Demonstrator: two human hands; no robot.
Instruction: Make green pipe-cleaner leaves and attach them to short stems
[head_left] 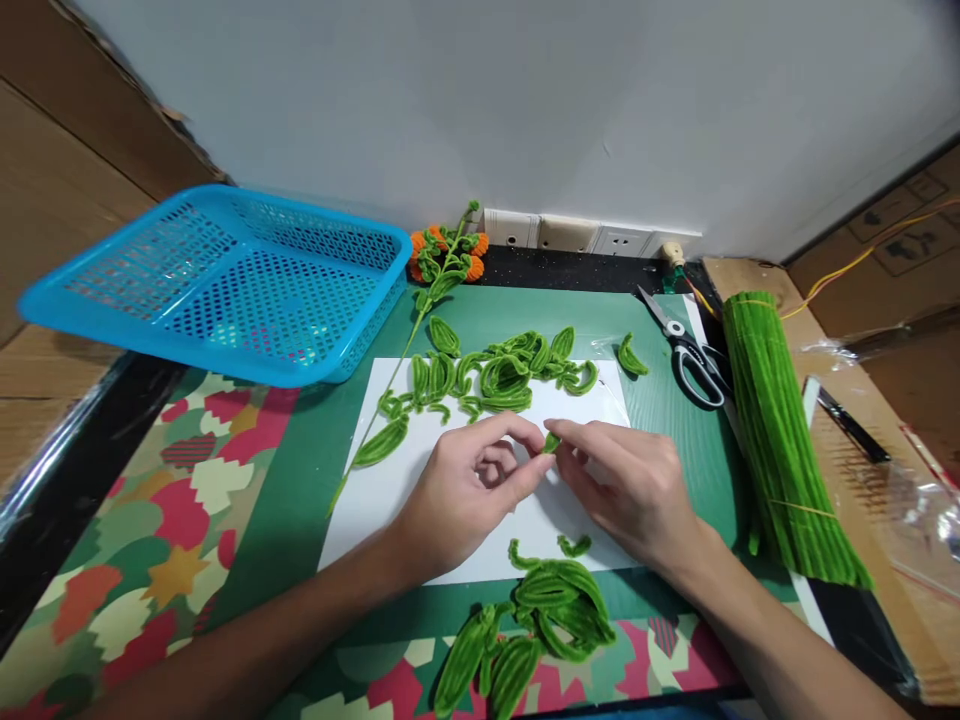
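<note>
Green fuzzy piece [552,442] is over the white paper [360,540], mid tabletop [277,510], pinched btwn fingertips of L hand [469,485] & R hand [637,480]. Leaf pile [506,378] lies along paper's far edge, another bunch [566,600] near tabletop's front edge btwn the forearms. Blue basket [292,372] takes far L corner; scissors [676,330] + green bundle [787,440] crowd R edge. Most room's L of paper tbh.

Green piece [552,442] is mostly hidden between left hand [472,485] and right hand [637,480]; bottom edge cuts off both forearms [300,620].
</note>
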